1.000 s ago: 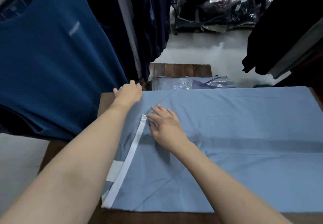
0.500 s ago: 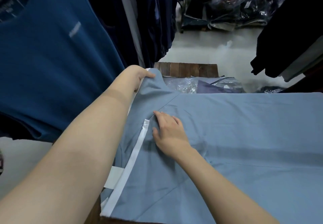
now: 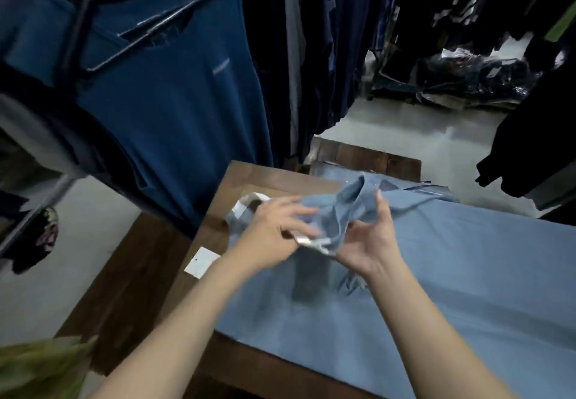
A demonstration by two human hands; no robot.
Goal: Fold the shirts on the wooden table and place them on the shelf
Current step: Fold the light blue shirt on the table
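A light blue shirt [image 3: 452,274] lies spread over the wooden table [image 3: 249,180]. Its left end, with a white trim band [image 3: 246,205], is bunched up and lifted off the table. My left hand [image 3: 274,236] grips the bunched cloth from the left, fingers curled over it; the hand is blurred. My right hand [image 3: 371,242] holds the same bunch from the right, thumb up against the fabric. A white paper tag [image 3: 201,262] hangs from the shirt onto the table's left edge.
A dark blue T-shirt [image 3: 174,112] hangs on a rack close to the table's left side, with more dark clothes behind. Plastic-wrapped garments [image 3: 405,186] lie past the table's far edge. Black clothes hang at the right. Grey floor shows left and beyond.
Both hands have gathered the shirt's left end and lifted it into a bunch; before, the right hand lay flat on the cloth. The view has shifted right.
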